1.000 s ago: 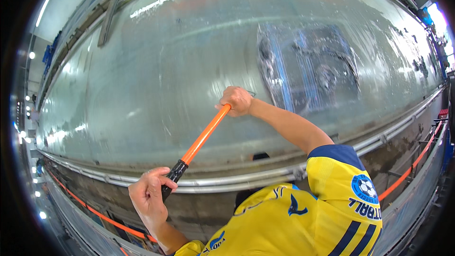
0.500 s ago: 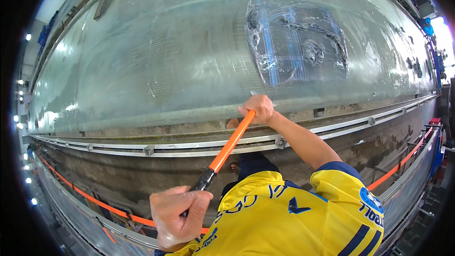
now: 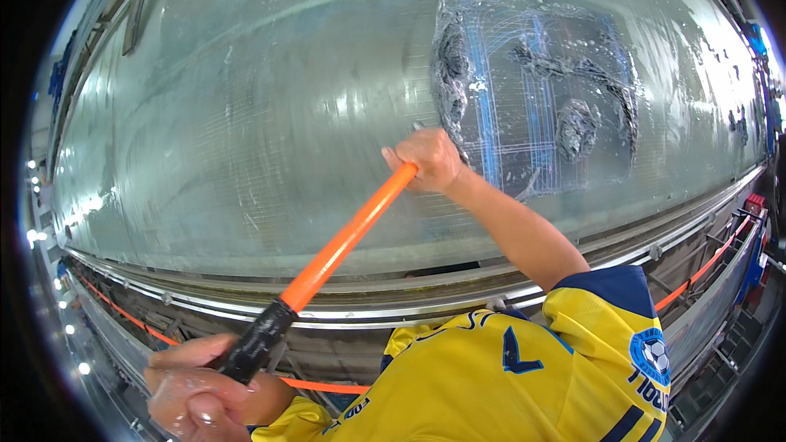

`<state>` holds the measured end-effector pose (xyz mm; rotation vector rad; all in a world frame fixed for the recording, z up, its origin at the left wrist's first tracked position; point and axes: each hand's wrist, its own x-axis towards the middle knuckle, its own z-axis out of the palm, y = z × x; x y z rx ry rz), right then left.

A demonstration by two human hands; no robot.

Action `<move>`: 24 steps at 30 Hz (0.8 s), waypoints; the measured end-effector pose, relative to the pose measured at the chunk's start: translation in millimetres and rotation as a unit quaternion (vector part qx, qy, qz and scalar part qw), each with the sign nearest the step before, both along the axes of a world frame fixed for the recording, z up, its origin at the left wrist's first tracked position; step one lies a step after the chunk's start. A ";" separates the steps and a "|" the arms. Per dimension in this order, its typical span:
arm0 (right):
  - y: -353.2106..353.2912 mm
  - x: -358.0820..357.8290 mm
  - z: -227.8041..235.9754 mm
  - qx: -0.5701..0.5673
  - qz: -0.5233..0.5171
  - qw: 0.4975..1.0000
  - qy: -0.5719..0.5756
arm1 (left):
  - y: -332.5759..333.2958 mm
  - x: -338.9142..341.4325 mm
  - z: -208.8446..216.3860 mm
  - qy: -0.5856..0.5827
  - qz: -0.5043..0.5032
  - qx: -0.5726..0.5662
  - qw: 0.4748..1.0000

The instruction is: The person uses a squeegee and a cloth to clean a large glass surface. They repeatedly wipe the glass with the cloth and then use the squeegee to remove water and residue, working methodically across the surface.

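"While we're looking straight down, where is the orange pole point(image 3: 348, 229)?"

"Between the two hands, slanting over the metal rail point(image 3: 393, 312) and the near part of the wide, glassy surface point(image 3: 286, 131)."

"Which way does it point?"

"Its long axis runs diagonally: the black handle point(image 3: 262, 340) is at lower left, near the body, and the other end reaches up and rightward, away from the yellow shirt point(image 3: 483, 368)."

"And the hands?"

"The left grip point(image 3: 201, 397) is closed around the handle's lower end; the right grip point(image 3: 430, 160) is wrapped around the orange end. A small grey tip point(image 3: 418, 125) shows just past those knuckles; the hand hides what it joins."

"What's in the way?"

"Right beside that hand is a dark, blue-lined patch point(image 3: 532, 98) with rough lumps; the hand overlaps its near left corner. On it or within the surface, I can't tell. An orange strip point(image 3: 696, 282) runs beyond the rail, partly behind the left hand."
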<state>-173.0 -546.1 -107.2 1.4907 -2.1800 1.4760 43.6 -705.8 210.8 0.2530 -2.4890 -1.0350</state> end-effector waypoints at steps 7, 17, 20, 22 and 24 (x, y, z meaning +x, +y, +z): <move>-82.8 -114.4 -13.4 -0.014 0.012 0.999 0.028 | -41.5 -69.4 -15.0 -0.038 0.128 0.054 0.990; -118.7 -257.4 -37.2 0.074 -0.038 0.992 0.094 | -40.9 -153.1 -75.5 -0.031 0.146 0.251 0.956; -112.7 -179.5 -31.7 0.070 0.027 0.987 0.141 | -37.3 -73.8 -76.2 -0.051 0.139 0.258 0.955; -83.5 -112.5 -14.9 0.067 0.091 0.983 0.145 | -28.1 -6.3 -73.6 -0.016 0.204 0.270 0.941; -46.0 -42.9 -9.0 0.117 0.141 0.978 0.098 | -14.5 60.8 -56.6 -0.047 0.206 0.269 0.940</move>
